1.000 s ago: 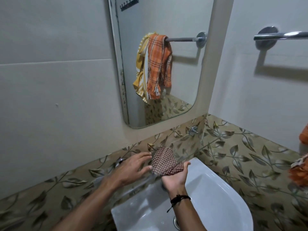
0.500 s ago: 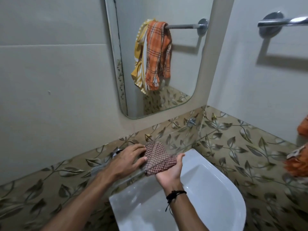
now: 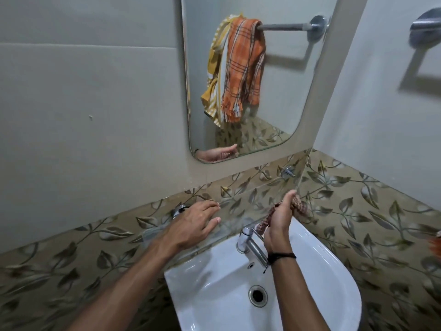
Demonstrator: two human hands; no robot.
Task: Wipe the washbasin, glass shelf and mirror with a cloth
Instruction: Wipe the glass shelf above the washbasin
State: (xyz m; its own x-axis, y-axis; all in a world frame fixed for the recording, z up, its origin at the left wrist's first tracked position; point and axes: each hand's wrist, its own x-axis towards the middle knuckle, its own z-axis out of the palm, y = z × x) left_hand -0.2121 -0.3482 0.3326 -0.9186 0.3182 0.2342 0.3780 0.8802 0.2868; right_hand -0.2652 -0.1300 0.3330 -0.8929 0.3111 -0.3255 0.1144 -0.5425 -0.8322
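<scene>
Right hand (image 3: 279, 225) curls round bunched cloth (image 3: 299, 204). Left hand (image 3: 193, 225) beside it, fingers spread flat on glass shelf (image 3: 238, 223). Washbasin (image 3: 310, 283) below grip, mirror (image 3: 286, 91) above. Likely shelf step; next, press cloth down and sweep along glass.

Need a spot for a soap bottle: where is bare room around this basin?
The glass shelf is bare between the left hand and the right hand, which grips the cloth. The washbasin bowl is free left of the drain. It is crowded around the tap, beside the right wrist.
</scene>
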